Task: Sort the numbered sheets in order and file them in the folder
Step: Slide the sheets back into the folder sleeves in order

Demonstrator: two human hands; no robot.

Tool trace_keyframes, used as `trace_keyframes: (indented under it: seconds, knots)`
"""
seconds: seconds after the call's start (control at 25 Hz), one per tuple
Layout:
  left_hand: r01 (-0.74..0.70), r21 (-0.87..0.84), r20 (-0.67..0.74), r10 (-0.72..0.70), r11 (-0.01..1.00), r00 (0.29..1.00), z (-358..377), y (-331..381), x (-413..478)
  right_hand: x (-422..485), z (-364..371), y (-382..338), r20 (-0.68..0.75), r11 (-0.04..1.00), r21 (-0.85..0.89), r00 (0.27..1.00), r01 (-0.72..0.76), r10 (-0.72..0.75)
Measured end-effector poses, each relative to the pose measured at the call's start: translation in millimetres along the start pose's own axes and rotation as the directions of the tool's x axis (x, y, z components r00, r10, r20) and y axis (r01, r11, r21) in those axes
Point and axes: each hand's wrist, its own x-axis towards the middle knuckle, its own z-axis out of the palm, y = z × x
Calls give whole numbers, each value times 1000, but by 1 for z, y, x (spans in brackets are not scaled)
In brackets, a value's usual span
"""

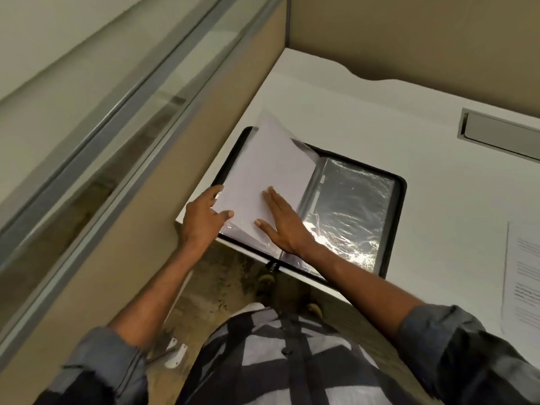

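Watching via head cam. Folder (398, 200) lies open on the worktop (365, 106), centre of frame, its near edge right at the worktop's front lip. It has a black zip rim w/ clear sleeves inside; the clear sleeve (350, 206) on the right half is bare & shiny.

The task's sheet (263, 171) sits over the folder's left half, centre-left of frame, blank side to me. Its top corner pokes past the folder's far rim, so it's not seated yet. No number legible from here.

Left grip (201, 219) is clamped on the sheet's lower-left corner: thumb on top, fingers at the edge. My read is that it's the steering hand, keeping that corner lifted so the paper can be aimed at a sleeve mouth.

Right grip (285, 226) has fingers straight & spread, palm down on the sheet's lower right, near the spine. It holds nothing, only presses. Prob. there to stop the sheet buckling & keep it from skating.

Whether the sheet is partly inside a sleeve or just lying on one, I can't tell. A bit of clear film shows behind its upper-right edge.

A printed sheet (523, 273) lies at the far right edge of frame, well apart from the folder. I'd guess it's next in the queue.

Stage, imo: filing, mid-insert. Risk is the thin film bunching or a corner snagging.
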Motion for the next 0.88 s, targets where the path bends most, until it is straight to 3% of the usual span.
trace_keyframes:
  seconds: [0.2, 0.32, 0.48, 0.6, 0.72, 0.88]
  knots:
    - [-128, 216, 64, 116, 968, 991, 11, -53, 25, 23, 29, 5, 134, 974, -221, 987, -57, 88]
    - [-317, 435, 216, 244, 843, 945, 25, -82, 38, 23, 45, 9, 174, 946, -319, 978, -56, 116]
    - [-438, 501, 400, 249, 747, 882, 35, -102, 42, 22, 52, 10, 170, 932, -358, 977, -61, 130]
    - [-473, 541, 442, 244, 695, 863, 38, -118, 45, 23, 49, 11, 183, 931, -359, 972, -71, 145]
    - [-470, 568, 440, 234, 675, 867, 42, -122, 43, 13, 38, 13, 115, 935, -321, 974, -151, 197]
    - [-511, 529, 459, 278, 678, 844, 60, -97, 34, -26, 12, 24, -55, 906, -217, 931, -363, 360]
